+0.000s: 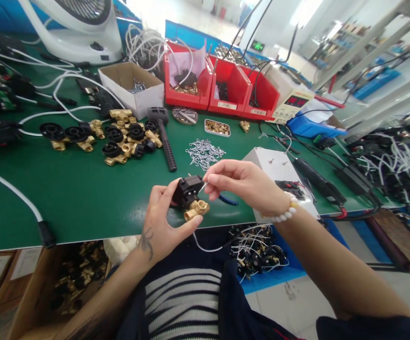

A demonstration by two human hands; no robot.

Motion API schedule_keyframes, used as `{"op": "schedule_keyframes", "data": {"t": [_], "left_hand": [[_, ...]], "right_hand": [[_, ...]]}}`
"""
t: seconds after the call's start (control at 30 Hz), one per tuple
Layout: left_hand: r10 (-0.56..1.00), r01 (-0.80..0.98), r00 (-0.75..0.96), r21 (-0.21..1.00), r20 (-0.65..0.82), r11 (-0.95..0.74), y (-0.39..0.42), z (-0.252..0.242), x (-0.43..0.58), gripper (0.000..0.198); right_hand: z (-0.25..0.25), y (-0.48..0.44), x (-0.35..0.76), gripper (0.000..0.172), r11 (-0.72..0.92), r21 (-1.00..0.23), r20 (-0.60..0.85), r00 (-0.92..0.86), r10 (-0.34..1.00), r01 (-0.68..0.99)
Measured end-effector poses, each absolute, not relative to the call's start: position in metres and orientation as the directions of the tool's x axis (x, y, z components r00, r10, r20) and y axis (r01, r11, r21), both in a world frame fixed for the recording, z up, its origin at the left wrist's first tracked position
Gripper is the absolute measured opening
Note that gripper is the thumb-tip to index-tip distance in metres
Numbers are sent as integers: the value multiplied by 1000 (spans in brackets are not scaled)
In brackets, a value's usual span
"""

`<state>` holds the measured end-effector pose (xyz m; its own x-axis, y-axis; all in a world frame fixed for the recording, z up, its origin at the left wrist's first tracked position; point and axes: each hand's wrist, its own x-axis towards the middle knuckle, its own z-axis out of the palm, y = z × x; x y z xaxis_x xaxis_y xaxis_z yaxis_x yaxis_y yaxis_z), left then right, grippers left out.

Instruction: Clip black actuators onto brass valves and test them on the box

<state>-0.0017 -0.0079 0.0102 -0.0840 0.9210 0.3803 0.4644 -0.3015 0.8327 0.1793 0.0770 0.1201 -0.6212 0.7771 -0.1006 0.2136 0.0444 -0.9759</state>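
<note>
My left hand (162, 222) grips a brass valve (192, 211) joined to a black box-shaped housing (188, 186), just above the table's front edge. Fingers and thumb wrap round its left side and underside. With thumb and fingertips closed, my right hand (238, 183) pinches a thin silvery metal clip (203, 187) against the right side of the housing, near the brass. Part of that clip is hidden by the fingers. Behind both hands lies a loose pile of similar wire clips (205, 153). Blue-handled pliers (228, 200) lie partly hidden below my right hand.
A black mallet (164, 137) and several brass valves (130, 137) lie at back left. Red bins (226, 89), a white box (132, 89) and a small brass-parts tray (217, 127) stand behind. A grey-white box (279, 182) is at right; a blue crate (261, 281) sits below.
</note>
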Motion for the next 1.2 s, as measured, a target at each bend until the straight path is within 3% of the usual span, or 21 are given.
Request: {"op": "schedule_keyframes", "data": {"t": [0.2, 0.37, 0.47, 0.9, 1.13, 1.2], "left_hand": [[889, 512, -62, 779, 455, -362, -8, 13, 0, 72], [877, 518, -40, 760, 480, -392, -7, 13, 0, 72], [871, 534, -21, 742, 491, -405, -6, 12, 0, 72], [865, 542, 9, 725, 501, -425, -7, 13, -1, 70], [854, 527, 8, 724, 520, -446, -6, 11, 0, 71], [855, 524, -1, 729, 518, -441, -6, 11, 2, 72]], "right_hand": [[120, 63, 172, 6, 193, -933, -39, -620, 784, 303], [122, 57, 167, 10, 539, -679, 135, -637, 759, 499], [122, 57, 165, 12, 627, -587, 178, -674, 717, 513], [125, 55, 161, 16, 747, -409, 127, -777, 616, 524], [117, 50, 162, 13, 734, -463, 179, -758, 627, 497], [118, 54, 172, 25, 695, -475, 179, -715, 676, 539]]}}
